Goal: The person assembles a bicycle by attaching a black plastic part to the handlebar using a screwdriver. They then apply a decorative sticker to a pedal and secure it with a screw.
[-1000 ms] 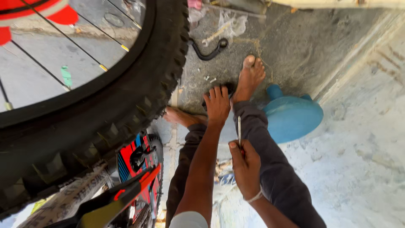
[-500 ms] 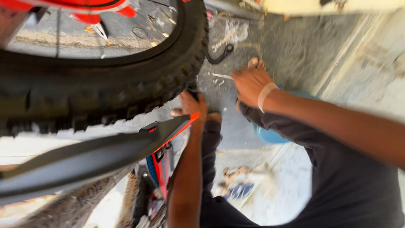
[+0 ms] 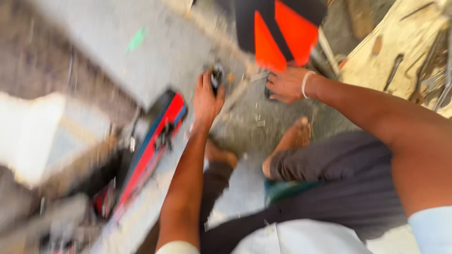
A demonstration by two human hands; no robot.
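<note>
The head view is badly blurred by motion. My left hand (image 3: 207,96) reaches forward and grips a small dark part (image 3: 217,75) near the ground. My right hand (image 3: 288,84), with a white band at the wrist, reaches toward a dark object (image 3: 268,90) just below an orange and black panel (image 3: 278,30); whether it holds anything I cannot tell. A red and black bike frame piece (image 3: 155,141) lies to the left of my left arm. My bare feet (image 3: 292,138) and dark trousers are below the hands.
A board with several metal tools (image 3: 419,61) lies at the upper right. Grey concrete ground (image 3: 155,51) spreads behind the hands. A teal object (image 3: 282,190) shows under my leg. Blurred dark bike parts (image 3: 70,197) fill the lower left.
The view has swung; the big tyre has left the frame. Both hands have moved forward, the left onto a small dark part, the right under the orange panel.
</note>
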